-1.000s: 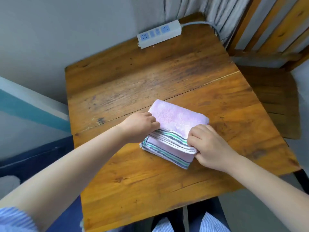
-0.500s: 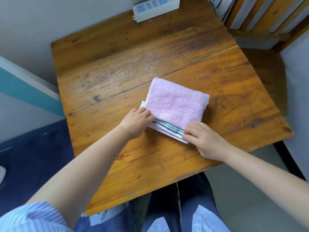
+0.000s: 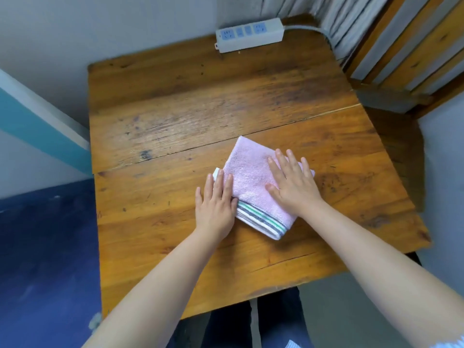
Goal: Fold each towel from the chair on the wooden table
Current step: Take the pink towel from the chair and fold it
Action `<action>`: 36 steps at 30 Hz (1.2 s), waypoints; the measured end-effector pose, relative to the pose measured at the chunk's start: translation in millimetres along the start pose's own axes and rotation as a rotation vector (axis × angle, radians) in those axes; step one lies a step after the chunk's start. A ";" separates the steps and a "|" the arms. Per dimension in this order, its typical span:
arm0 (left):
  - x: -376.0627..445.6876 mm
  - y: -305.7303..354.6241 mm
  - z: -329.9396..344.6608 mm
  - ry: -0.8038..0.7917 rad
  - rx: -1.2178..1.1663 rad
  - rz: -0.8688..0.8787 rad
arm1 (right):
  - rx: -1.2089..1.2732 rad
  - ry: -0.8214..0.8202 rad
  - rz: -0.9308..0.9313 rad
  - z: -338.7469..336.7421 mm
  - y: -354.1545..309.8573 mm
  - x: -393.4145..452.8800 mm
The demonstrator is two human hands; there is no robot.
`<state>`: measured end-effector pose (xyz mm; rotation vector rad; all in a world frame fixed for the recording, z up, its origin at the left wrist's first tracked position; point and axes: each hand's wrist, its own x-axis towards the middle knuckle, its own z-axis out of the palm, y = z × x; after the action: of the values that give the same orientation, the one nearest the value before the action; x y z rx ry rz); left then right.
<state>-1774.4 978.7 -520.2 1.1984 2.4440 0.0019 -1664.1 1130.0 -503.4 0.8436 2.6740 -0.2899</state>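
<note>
right now a folded pink towel [image 3: 253,177] lies on the near half of the wooden bench [image 3: 175,116], its striped hem of white, green and grey turned toward the person. the left hand [image 3: 217,202] lies flat with fingers straight and together, its fingertips over the towel's left edge and its palm on the bare wood just beside it; it grips nothing. the right hand [image 3: 292,183] is spread wide, palm down, pressing on the right part of the towel, also gripping nothing. both forearms reach in from the near edge and cover part of the wood. at the far edge a white power strip [image 3: 249,34] with blue sockets lies against the wall, its grey cable [image 3: 311,30] running off to the right toward a pale curtain [image 3: 334,13]. a wooden chair [image 3: 401,114] stands at the bench's right side, its slatted back up in the far right corner and its dark seat touching or very near the bench edge; no towel shows on the part in view. a crack runs across the bench top just beyond the towel. a blue surface [image 3: 45,259] lies below on the left.
</note>
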 end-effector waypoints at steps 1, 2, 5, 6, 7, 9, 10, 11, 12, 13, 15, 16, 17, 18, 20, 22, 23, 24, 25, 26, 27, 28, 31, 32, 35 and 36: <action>1.4 0.7 1.9 -0.024 -0.006 -0.012 | -0.007 -0.012 0.008 2.7 0.7 0.3; 1.8 1.8 1.9 -0.041 -0.018 -0.022 | -0.005 -0.020 0.006 3.8 1.6 0.5; 2.3 4.0 -4.8 -0.064 -0.038 -0.037 | -0.009 -0.075 -0.013 -0.8 0.5 3.6; 0.8 6.0 -7.3 -0.056 -0.041 -0.034 | -0.032 -0.107 -0.014 -2.1 0.0 2.3; -0.4 7.8 -11.5 -0.036 -0.040 -0.037 | -0.071 -0.142 -0.017 -5.9 0.2 3.4; 1.1 10.5 -21.6 -0.003 -0.062 -0.080 | -0.160 -0.178 -0.039 -20.8 -2.2 12.9; 3.2 11.9 -26.7 -0.001 -0.091 -0.123 | -0.198 -0.157 -0.069 -31.2 -5.5 21.1; 5.4 13.2 -31.7 0.004 -0.126 -0.176 | -0.217 -0.107 -0.099 -43.1 -10.0 31.9; 6.6 14.0 -35.4 0.006 -0.164 -0.237 | -0.204 -0.050 -0.129 -55.2 -14.8 45.1; 6.7 15.1 -37.8 0.001 -0.217 -0.307 | -0.164 -0.010 -0.150 -66.4 -20.0 58.4; 8.5 17.8 -39.5 -0.030 -0.310 -0.458 | 0.019 -0.059 -0.160 -80.6 -30.5 84.2; 10.5 17.1 -39.7 -0.056 -0.326 -0.497 | 0.103 -0.144 -0.139 -83.0 -34.2 93.0; 13.7 16.4 -39.6 -0.084 -0.340 -0.539 | 0.133 -0.239 -0.149 -83.9 -37.5 103.6; 15.1 14.7 -39.2 -0.117 -0.360 -0.588 | 0.129 -0.316 -0.185 -83.3 -40.6 112.5; 19.7 10.7 -39.2 -0.163 -0.388 -0.651 | 0.120 -0.392 -0.215 -83.6 -41.6 120.8; 20.9 9.1 -40.3 -0.192 -0.406 -0.702 | 0.117 -0.452 -0.232 -89.2 -40.8 123.2; 18.7 9.2 -41.7 -0.208 -0.429 -0.728 | 0.111 -0.478 -0.249 -92.9 -40.9 122.3; 16.5 9.5 -42.8 -0.231 -0.460 -0.742 | 0.120 -0.504 -0.252 -96.9 -41.4 120.0; 14.3 9.8 -43.3 -0.250 -0.489 -0.751 | 0.133 -0.528 -0.262 -100.2 -41.9 117.9; 10.4 10.7 -45.8 -0.264 -0.520 -0.757 | 0.137 -0.550 -0.275 -104.5 -43.3 114.7; 8.2 11.1 -46.8 -0.279 -0.542 -0.745 | 0.134 -0.563 -0.293 -106.1 -43.6 112.2; -2.1 12.3 -50.4 -0.278 -0.578 -0.747 | 0.116 -0.570 -0.329 -111.1 -47.1 105.2; -27.9 10.5 -57.0 -0.215 -0.685 -0.719 | 0.016 -0.588 -0.401 -126.4 -54.9 83.6; -43.2 9.3 -62.0 -0.179 -0.710 -0.717 | -0.024 -0.597 -0.439 -132.4 -60.5 72.8; -98.1 1.5 -74.6 -0.031 -0.767 -0.700 | -0.083 -0.542 -0.596 -148.7 -84.8 33.9; -121.2 -1.9 -79.8 0.024 -0.791 -0.701 | -0.087 -0.501 -0.663 -152.9 -94.5 16.4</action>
<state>-1739.3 900.0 -403.5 -0.0009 2.3627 0.6986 -1769.0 1106.1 -358.5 -0.1624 2.3676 -0.4573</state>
